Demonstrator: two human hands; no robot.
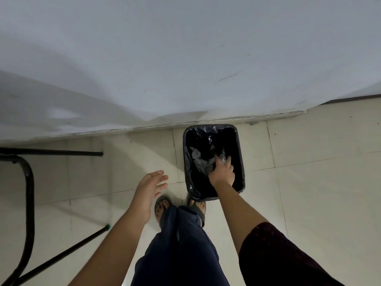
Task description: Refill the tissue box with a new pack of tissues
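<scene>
I look straight down at a tiled floor. A black waste bin (240, 162) lined with a dark plastic bag stands against the white wall. My right hand (222, 171) hangs over the bin's mouth, fingers spread and pointing down, touching or just above crumpled clear plastic wrapping (199, 156) that lies inside. Whether the fingers still pinch the wrapping I cannot tell. My left hand (151, 187) hovers open and empty to the left of the bin, above the floor. No tissue box or tissue pack is in view.
My feet in sandals (162, 207) stand just in front of the bin. A black metal frame with thin legs (28, 182) occupies the left side. The white wall (185, 58) fills the upper half, meeting the floor at a pale skirting.
</scene>
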